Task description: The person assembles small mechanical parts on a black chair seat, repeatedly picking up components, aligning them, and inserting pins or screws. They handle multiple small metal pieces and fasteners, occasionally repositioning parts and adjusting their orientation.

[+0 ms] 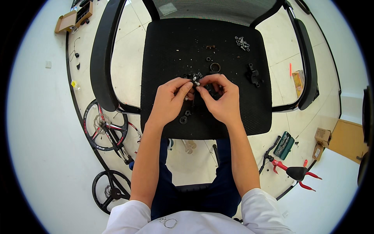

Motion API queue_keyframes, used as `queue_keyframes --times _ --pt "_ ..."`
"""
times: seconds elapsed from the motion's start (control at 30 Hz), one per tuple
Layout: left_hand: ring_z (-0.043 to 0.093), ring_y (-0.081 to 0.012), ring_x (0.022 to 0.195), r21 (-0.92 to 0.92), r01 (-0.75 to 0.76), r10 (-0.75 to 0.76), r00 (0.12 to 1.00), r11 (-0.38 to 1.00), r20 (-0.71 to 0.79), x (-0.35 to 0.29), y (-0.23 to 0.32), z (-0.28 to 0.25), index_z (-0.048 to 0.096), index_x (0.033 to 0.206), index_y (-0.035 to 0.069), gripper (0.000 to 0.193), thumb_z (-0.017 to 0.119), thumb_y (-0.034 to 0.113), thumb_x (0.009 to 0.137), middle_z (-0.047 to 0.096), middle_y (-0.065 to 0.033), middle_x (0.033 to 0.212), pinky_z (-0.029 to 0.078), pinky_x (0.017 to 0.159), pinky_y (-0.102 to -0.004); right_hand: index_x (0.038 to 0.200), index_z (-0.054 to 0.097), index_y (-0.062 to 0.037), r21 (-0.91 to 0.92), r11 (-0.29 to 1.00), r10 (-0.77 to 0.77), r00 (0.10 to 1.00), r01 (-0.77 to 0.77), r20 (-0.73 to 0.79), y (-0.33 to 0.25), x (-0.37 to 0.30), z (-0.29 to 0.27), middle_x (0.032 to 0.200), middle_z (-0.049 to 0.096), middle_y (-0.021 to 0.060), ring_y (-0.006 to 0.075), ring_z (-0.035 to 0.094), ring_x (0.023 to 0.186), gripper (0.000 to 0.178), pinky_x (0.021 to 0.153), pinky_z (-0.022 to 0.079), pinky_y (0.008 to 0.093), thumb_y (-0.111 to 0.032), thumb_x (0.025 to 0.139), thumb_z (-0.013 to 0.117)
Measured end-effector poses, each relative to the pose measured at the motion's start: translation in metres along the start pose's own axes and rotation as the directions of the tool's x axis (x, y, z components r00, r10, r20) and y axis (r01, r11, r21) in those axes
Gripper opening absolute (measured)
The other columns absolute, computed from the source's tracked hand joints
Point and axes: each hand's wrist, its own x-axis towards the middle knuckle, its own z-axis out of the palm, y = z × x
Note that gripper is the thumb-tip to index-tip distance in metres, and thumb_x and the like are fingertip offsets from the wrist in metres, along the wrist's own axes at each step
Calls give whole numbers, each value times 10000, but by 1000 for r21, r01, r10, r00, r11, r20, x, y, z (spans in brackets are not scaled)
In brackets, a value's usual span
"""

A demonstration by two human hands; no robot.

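My left hand (168, 100) and my right hand (223, 98) meet over the black chair seat (167, 43). Thumbs and fingers of both pinch a small black-and-silver metal part (195, 79), too small to name exactly. More dark pieces lie just behind the fingertips, partly hidden by them. Beyond the right hand are a bronze-coloured ring (215, 68) and a small black ring (208, 59). Black round parts (183, 119) rest on the seat between my forearms. To the right lies a black bracket-like part (253, 75).
A pile of silver bolts and nuts (242, 44) sits at the seat's far right, a rusty brown bolt (210, 46) near the middle. Armrests (104, 58) flank the seat. On the floor are bicycle wheels (87, 128), a red bicycle frame part (280, 165) and a green toolbox (284, 145).
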Motion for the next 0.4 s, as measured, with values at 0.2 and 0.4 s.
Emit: queue_keyframes --times 0.2,0.4 --pt "656 -191 782 145 -183 191 981 972 -41 1 -1 4 687 1062 -45 185 599 98 984 666 -101 904 512 704 -289 963 737 -8 179 977 109 994 -113 33 12 1 2 733 691 49 100 537 621 126 584 425 265 -111 900 700" --pt "642 -217 825 326 -172 191 981 930 -28 -1 3 1 697 1079 -21 192 621 119 972 654 -123 1023 490 699 -306 944 748 -15 297 945 122 991 -135 62 9 -2 4 767 717 35 99 556 608 120 576 427 264 -109 929 675"
